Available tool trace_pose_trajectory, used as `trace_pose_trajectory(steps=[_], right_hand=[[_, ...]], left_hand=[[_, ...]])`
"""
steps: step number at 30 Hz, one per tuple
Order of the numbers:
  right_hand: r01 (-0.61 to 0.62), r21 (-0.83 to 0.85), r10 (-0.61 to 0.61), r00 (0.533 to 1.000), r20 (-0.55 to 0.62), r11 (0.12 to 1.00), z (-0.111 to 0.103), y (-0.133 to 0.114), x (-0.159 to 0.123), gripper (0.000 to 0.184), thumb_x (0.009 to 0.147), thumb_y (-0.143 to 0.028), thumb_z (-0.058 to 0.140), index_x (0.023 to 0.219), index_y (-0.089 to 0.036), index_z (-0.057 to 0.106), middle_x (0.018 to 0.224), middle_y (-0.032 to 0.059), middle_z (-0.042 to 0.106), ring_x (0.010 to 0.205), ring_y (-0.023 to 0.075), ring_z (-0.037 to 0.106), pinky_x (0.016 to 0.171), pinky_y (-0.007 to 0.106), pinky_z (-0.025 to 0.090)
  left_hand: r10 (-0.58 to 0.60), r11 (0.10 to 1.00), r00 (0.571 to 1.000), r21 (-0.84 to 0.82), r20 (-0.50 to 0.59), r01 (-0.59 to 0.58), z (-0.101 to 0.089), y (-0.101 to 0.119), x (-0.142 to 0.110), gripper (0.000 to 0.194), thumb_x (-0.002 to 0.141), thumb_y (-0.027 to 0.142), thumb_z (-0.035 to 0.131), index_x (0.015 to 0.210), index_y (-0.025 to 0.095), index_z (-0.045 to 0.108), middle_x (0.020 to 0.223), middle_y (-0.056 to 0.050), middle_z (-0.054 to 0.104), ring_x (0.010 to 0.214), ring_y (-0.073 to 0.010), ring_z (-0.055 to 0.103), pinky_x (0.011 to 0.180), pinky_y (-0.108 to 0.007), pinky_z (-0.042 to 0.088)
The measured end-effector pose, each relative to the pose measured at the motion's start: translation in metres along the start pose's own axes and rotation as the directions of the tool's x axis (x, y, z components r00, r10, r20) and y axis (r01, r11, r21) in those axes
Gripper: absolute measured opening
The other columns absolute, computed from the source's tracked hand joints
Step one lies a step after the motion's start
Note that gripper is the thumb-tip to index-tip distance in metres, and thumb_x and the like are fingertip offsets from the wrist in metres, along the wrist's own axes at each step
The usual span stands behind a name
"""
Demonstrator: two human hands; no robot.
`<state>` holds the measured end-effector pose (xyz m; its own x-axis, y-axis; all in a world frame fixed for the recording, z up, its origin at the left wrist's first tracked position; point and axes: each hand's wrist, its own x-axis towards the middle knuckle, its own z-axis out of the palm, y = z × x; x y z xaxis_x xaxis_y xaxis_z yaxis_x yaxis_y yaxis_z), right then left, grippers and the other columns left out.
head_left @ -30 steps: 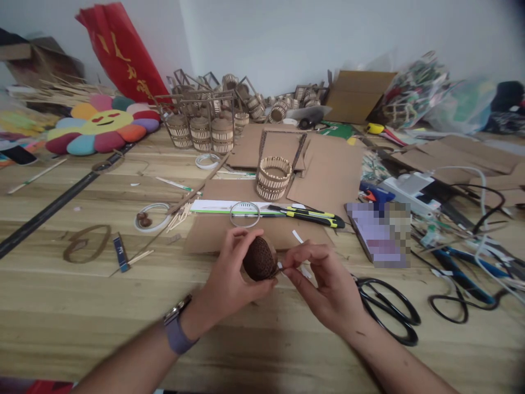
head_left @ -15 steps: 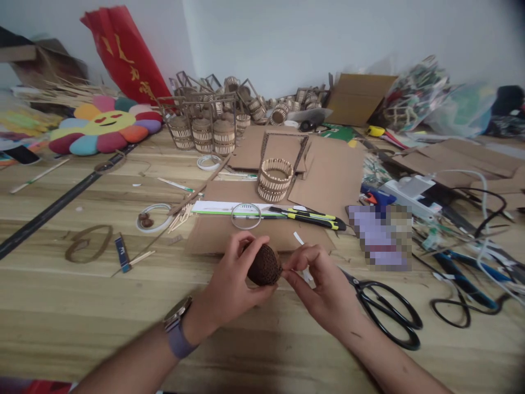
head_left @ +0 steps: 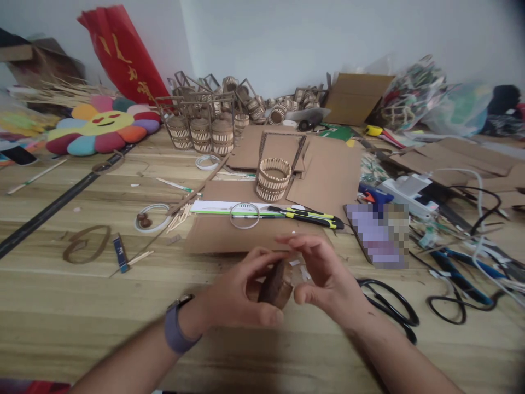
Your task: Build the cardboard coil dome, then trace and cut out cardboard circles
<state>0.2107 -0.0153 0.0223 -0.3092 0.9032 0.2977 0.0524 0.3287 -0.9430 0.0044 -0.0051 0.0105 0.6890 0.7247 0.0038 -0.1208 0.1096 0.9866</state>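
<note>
My left hand (head_left: pixel 238 295) grips a small dark brown textured dome piece (head_left: pixel 275 285) between thumb and fingers, just above the wooden table (head_left: pixel 82 306). A watch with a purple strap sits on that wrist. My right hand (head_left: pixel 324 279) is against the piece's right side, thumb at its edge and fingers curled over it. Both hands are blurred by motion. Small white paper scraps (head_left: pixel 301 270) lie under the right fingers. A flat cardboard sheet (head_left: pixel 221 232) lies just beyond the hands.
Black scissors (head_left: pixel 389 309) lie right of my right hand. A yellow-black utility knife (head_left: pixel 311 216), a clear ring (head_left: pixel 244 214) and a stick basket (head_left: pixel 273 178) sit beyond. Cables and tools (head_left: pixel 463 262) crowd the right; a flower cushion (head_left: pixel 100 128) is far left.
Both hands dropped toward me and turned the brown piece, so its side shows instead of the rounded top. My right fingers left their pinch at its edge and now curl over it.
</note>
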Motion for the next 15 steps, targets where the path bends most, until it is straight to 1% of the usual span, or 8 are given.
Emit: trace_pose_trajectory(steps=[2, 4, 6, 7, 9, 12, 14, 15], right_hand=[[0.024, -0.012, -0.023, 0.996, 0.083, 1.0, 0.001, -0.001, -0.003, 0.06, 0.075, -0.051, 0.08, 0.124, -0.034, 0.051, 0.12, 0.0068, 0.07, 0.122, 0.0249, 0.06, 0.103, 0.044, 0.046], [0.038, 0.009, -0.038, 0.993, 0.112, 0.999, 0.005, -0.001, -0.005, 0.056, 0.081, -0.043, 0.078, 0.128, -0.034, 0.05, 0.106, 0.0043, 0.075, 0.108, 0.0225, 0.067, 0.095, 0.041, 0.052], [0.053, 0.059, -0.058, 0.994, 0.094, 0.997, 0.009, -0.002, -0.008, 0.048, 0.085, -0.039, 0.075, 0.126, -0.034, 0.05, 0.094, 0.0021, 0.077, 0.091, 0.0194, 0.072, 0.081, 0.035, 0.057], [0.059, 0.074, -0.065, 0.995, 0.077, 0.995, 0.011, -0.003, -0.009, 0.046, 0.086, -0.038, 0.074, 0.125, -0.033, 0.051, 0.092, 0.0017, 0.077, 0.085, 0.0185, 0.072, 0.077, 0.033, 0.058], [0.068, 0.073, -0.072, 0.996, 0.05, 0.995, 0.014, -0.005, -0.01, 0.045, 0.086, -0.037, 0.075, 0.123, -0.033, 0.051, 0.091, 0.0016, 0.077, 0.08, 0.0176, 0.072, 0.073, 0.032, 0.058], [0.064, 0.07, -0.067, 0.997, 0.042, 0.995, 0.017, -0.008, -0.012, 0.038, 0.088, -0.036, 0.073, 0.119, -0.033, 0.051, 0.092, 0.0011, 0.077, 0.074, 0.0163, 0.072, 0.068, 0.03, 0.059], [0.061, 0.044, -0.063, 0.997, 0.046, 0.997, 0.018, -0.009, -0.013, 0.033, 0.089, -0.034, 0.072, 0.114, -0.032, 0.051, 0.088, 0.0005, 0.076, 0.07, 0.0157, 0.071, 0.063, 0.029, 0.057], [0.067, 0.016, -0.068, 0.997, 0.046, 0.998, 0.019, -0.009, -0.013, 0.031, 0.089, -0.032, 0.072, 0.112, -0.031, 0.051, 0.086, 0.0006, 0.075, 0.069, 0.0159, 0.07, 0.061, 0.028, 0.056]], left_hand=[[-0.035, 0.986, 0.997, -0.158, 0.076, 0.046, 0.0, -0.001, 0.002, 0.083, 0.062, 0.053, 0.086, 0.135, 0.029, 0.055, 0.126, -0.008, 0.05, 0.109, -0.0255, 0.057, 0.091, -0.04, 0.05], [-0.06, 0.973, 0.993, -0.215, 0.099, 0.08, 0.0, 0.0, 0.004, 0.081, 0.059, 0.056, 0.088, 0.128, 0.024, 0.06, 0.108, -0.005, 0.056, 0.096, -0.0219, 0.057, 0.087, -0.038, 0.048], [-0.066, 0.968, 0.989, -0.232, 0.132, 0.096, 0.0, 0.003, 0.005, 0.072, 0.059, 0.055, 0.088, 0.118, 0.021, 0.065, 0.092, -0.001, 0.054, 0.086, -0.0182, 0.053, 0.082, -0.034, 0.045], [-0.062, 0.966, 0.987, -0.24, 0.149, 0.097, -0.001, 0.004, 0.005, 0.068, 0.062, 0.055, 0.087, 0.116, 0.02, 0.066, 0.089, 0.0, 0.053, 0.084, -0.0175, 0.052, 0.081, -0.033, 0.044], [-0.06, 0.961, 0.984, -0.257, 0.168, 0.102, -0.001, 0.005, 0.004, 0.065, 0.068, 0.056, 0.083, 0.119, 0.021, 0.064, 0.093, -0.001, 0.054, 0.087, -0.018, 0.053, 0.082, -0.034, 0.045], [-0.063, 0.963, 0.979, -0.245, 0.194, 0.111, -0.001, 0.004, 0.002, 0.068, 0.076, 0.063, 0.072, 0.128, 0.021, 0.059, 0.098, -0.004, 0.056, 0.086, -0.018, 0.055, 0.077, -0.033, 0.048], [-0.064, 0.98, 0.972, -0.172, 0.224, 0.104, -0.001, 0.002, 0.001, 0.069, 0.078, 0.07, 0.065, 0.126, 0.02, 0.06, 0.094, -0.005, 0.055, 0.08, -0.0169, 0.054, 0.069, -0.03, 0.048], [-0.061, 0.992, 0.976, -0.099, 0.211, 0.083, 0.0, 0.002, 0.001, 0.07, 0.078, 0.073, 0.062, 0.122, 0.019, 0.062, 0.092, -0.005, 0.055, 0.077, -0.0169, 0.053, 0.066, -0.029, 0.047]])
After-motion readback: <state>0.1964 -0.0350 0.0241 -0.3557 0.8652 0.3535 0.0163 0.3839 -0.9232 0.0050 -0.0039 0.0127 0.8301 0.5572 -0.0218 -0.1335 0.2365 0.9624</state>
